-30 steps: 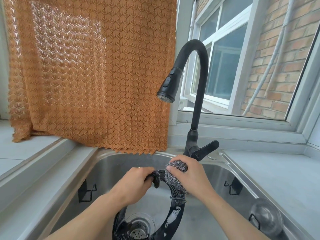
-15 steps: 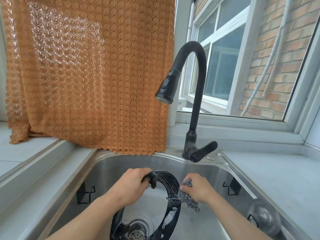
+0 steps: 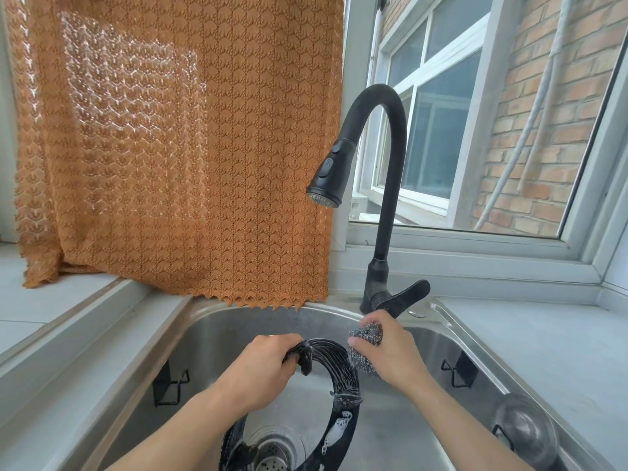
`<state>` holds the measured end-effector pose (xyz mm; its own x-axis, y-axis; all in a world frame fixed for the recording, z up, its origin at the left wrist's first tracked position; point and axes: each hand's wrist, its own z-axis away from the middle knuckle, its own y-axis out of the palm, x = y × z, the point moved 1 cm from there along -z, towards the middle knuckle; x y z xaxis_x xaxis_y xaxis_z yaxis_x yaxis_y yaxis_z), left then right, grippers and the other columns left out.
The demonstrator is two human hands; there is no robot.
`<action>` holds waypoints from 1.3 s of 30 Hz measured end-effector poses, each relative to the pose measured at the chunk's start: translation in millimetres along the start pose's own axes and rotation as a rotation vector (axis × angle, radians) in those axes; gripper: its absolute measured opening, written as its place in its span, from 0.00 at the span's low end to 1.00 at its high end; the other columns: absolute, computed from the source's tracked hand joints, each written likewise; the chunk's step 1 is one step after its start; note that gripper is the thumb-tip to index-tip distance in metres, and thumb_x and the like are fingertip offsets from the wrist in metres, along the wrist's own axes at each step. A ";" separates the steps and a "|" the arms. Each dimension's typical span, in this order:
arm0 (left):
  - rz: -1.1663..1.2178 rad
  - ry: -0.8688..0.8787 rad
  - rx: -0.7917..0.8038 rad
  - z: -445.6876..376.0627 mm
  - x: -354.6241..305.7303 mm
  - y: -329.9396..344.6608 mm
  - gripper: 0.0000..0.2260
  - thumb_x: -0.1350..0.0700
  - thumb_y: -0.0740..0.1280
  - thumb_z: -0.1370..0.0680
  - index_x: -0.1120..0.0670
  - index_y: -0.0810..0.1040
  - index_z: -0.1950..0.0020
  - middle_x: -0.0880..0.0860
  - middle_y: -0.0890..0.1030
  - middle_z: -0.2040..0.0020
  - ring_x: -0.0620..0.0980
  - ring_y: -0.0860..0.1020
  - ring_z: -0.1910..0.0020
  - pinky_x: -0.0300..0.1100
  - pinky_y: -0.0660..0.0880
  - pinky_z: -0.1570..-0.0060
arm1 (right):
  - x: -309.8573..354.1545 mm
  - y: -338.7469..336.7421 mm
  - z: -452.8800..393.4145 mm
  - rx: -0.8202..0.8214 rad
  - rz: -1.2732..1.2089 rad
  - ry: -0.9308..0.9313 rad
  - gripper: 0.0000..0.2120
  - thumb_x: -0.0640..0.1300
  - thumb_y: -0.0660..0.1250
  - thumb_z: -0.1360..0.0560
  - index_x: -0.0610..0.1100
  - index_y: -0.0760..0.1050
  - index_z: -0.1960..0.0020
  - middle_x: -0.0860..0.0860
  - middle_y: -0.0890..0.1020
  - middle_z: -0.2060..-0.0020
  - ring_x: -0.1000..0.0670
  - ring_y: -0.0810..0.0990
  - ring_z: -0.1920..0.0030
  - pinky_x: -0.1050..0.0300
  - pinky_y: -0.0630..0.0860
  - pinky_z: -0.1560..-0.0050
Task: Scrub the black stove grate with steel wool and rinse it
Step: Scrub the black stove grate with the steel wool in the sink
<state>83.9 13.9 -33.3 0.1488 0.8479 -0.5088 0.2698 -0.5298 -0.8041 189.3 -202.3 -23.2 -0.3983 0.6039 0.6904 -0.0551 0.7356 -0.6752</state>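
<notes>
The black ring-shaped stove grate [image 3: 343, 399] stands upright in the steel sink [image 3: 210, 331], its lower edge near the drain, with soap suds on its right side. My left hand [image 3: 261, 372] grips the grate's top left part, fingers curled round the rim. My right hand [image 3: 387, 351] holds a wad of grey steel wool [image 3: 365, 348] pressed against the grate's upper right outer edge. Part of the grate's left side is hidden by my left forearm.
A black gooseneck faucet [image 3: 387, 185] stands behind the sink, no water running; its lever [image 3: 404, 297] points right just above my right hand. An orange lace curtain [image 3: 176, 141] hangs behind the sink at left. A metal lid [image 3: 525, 433] lies at the sink's right rim. The drain strainer [image 3: 275, 453] is below.
My right hand has slid the steel wool back up from the grate's right side to its upper right edge. My left hand keeps its grip on the grate.
</notes>
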 end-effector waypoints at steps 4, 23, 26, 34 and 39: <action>-0.018 0.012 -0.009 -0.3 -4.3 0.6 0.10 0.59 0.60 0.17 0.50 0.80 0.52 0.49 0.80 0.61 0.46 0.70 0.71 0.38 0.63 0.70 | 19.7 1.1 10.5 -0.040 -0.144 -0.080 0.19 0.53 0.78 0.28 0.57 0.72 0.43 0.57 0.80 0.50 0.61 0.78 0.58 0.72 0.70 0.58; -0.013 0.025 0.020 1.5 -10.8 -0.6 0.13 0.61 0.60 0.19 0.46 0.78 0.57 0.43 0.77 0.65 0.45 0.74 0.67 0.41 0.69 0.64 | 56.7 13.1 33.6 0.062 -0.077 -0.477 0.16 0.49 0.75 0.25 0.60 0.73 0.42 0.63 0.80 0.48 0.58 0.78 0.46 0.65 0.73 0.45; -0.027 -0.017 0.014 1.1 -8.5 -1.4 0.13 0.60 0.59 0.19 0.47 0.80 0.55 0.47 0.80 0.63 0.49 0.75 0.67 0.43 0.69 0.65 | 49.9 12.3 30.0 0.048 -0.020 -0.397 0.14 0.51 0.74 0.24 0.60 0.72 0.43 0.58 0.82 0.51 0.56 0.79 0.51 0.61 0.74 0.46; -0.081 -0.092 0.006 0.2 -6.5 -0.1 0.14 0.58 0.60 0.18 0.44 0.71 0.62 0.49 0.78 0.63 0.54 0.75 0.65 0.45 0.66 0.67 | 48.8 15.1 29.6 -0.117 -0.133 -0.130 0.15 0.54 0.76 0.27 0.55 0.75 0.45 0.59 0.80 0.56 0.63 0.77 0.54 0.74 0.69 0.57; -0.065 -0.093 0.007 0.5 -8.8 0.2 0.12 0.58 0.60 0.19 0.46 0.75 0.59 0.48 0.79 0.63 0.54 0.77 0.64 0.45 0.68 0.66 | 48.5 26.0 30.8 -0.021 -0.115 -0.036 0.12 0.54 0.73 0.25 0.54 0.75 0.44 0.61 0.79 0.53 0.59 0.78 0.52 0.68 0.69 0.55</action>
<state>82.1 6.4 -29.2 0.0423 0.8753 -0.4818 0.2694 -0.4743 -0.8381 140.3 -163.4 -15.3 -0.4234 0.5038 0.7529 -0.0829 0.8061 -0.5860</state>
